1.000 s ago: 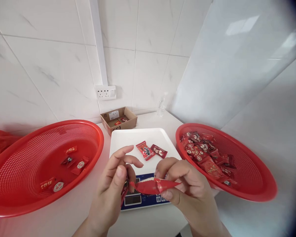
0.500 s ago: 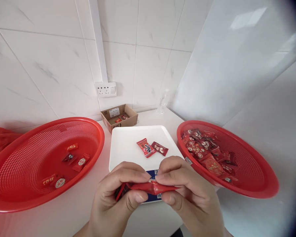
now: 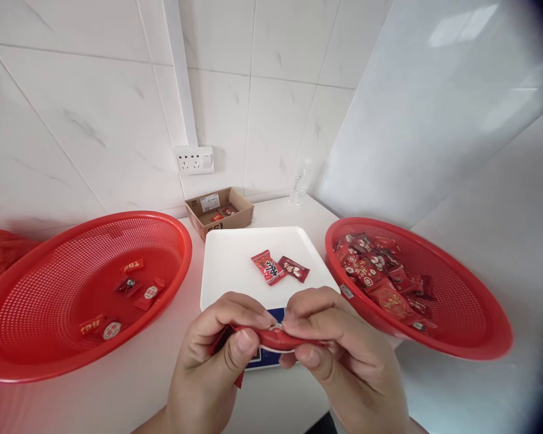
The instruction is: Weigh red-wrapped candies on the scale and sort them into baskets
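A red packet [image 3: 276, 339] is stretched between my two hands, in front of the scale. My left hand [image 3: 215, 352] pinches its left end, thumb on the near face. A darker red wrapper [image 3: 221, 339] shows under those same fingers, partly hidden. The packet's right end is gripped by my right hand [image 3: 348, 349], fingertips at the top edge and thumb below. Beyond the hands, a scale with a white pan [image 3: 230, 265] bears a bright red snack packet [image 3: 268, 267] and a dark red snack packet [image 3: 293, 269], which touch. Part of the scale's blue front panel [image 3: 271, 360] shows below the packet.
On the left stands a red perforated basket [image 3: 9, 361] with several small packets. A second red basket [image 3: 479, 325] on the right holds a heap of packets. Behind the scale are a cardboard box [image 3: 217, 226] and a clear plastic bottle [image 3: 298, 188]. Red plastic [image 3: 2, 256] lies far left.
The packet has turned and bulges between my hands. My left thumb has moved up and left across its face, and a dark red wrapper corner now shows below the left hand.
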{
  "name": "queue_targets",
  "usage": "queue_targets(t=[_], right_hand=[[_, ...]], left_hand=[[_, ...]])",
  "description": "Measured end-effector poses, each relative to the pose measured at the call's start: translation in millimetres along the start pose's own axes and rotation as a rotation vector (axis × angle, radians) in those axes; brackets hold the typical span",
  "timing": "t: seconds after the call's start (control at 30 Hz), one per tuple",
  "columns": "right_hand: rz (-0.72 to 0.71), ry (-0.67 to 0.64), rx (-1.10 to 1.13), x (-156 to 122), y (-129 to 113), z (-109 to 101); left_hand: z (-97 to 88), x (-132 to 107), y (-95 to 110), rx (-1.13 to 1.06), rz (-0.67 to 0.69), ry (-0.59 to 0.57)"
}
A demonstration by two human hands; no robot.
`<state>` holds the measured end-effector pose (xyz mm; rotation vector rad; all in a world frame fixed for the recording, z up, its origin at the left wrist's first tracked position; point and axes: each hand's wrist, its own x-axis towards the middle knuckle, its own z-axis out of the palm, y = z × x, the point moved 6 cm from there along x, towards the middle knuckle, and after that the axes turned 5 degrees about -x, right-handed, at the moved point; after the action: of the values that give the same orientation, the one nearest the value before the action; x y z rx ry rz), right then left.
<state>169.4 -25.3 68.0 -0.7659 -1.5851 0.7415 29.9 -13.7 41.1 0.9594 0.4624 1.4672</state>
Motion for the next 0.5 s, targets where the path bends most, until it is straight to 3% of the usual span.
queue_targets(t=[0.17, 0.5], right_hand=[[0.074, -0.047, 0.17, -3, 5, 6], [0.132, -0.037, 0.243, -2, 6, 9]], left_hand=[[3.1, -1, -6, -0.109, -0.106, 0.026], [3.2, -7, -12, -0.184, -0.229, 0.023]])
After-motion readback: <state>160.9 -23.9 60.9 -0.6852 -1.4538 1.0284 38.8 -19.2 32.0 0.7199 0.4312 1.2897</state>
